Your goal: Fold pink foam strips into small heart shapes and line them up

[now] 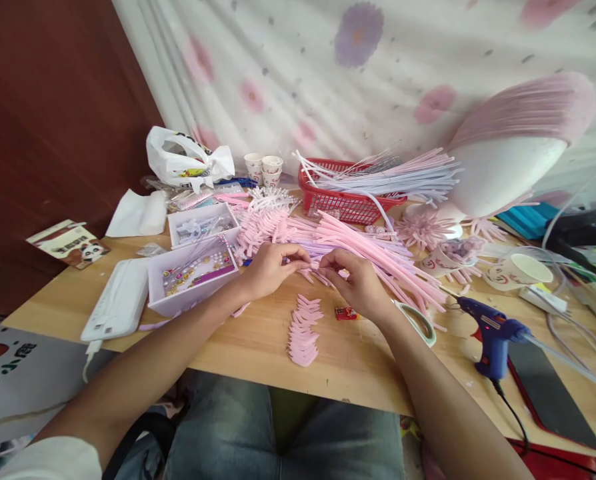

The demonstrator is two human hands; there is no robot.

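Fingers pinched, my left hand (273, 270) and my right hand (354, 279) meet over the table, gripping a short pink pipe cleaner piece (315, 265) between their fingertips. Most of that piece is hidden by the fingers. Just below them, a row of bent pink pipe cleaner pieces (305, 330) lies stacked on the wood. Long pink pipe cleaners (378, 257) are spread behind and beside my right hand. Beyond my left hand sits a heap of folded pink pieces (265, 230). Scissors with pale green handles (427, 328) rest by my right forearm.
A red basket (335, 205) of pipe cleaners stands at the back. White boxes (193, 298) with beads and a white power bank (118, 300) are on the left. To the right are a blue glue gun (493, 340), a dark phone (553, 390) and a paper cup (521, 271).
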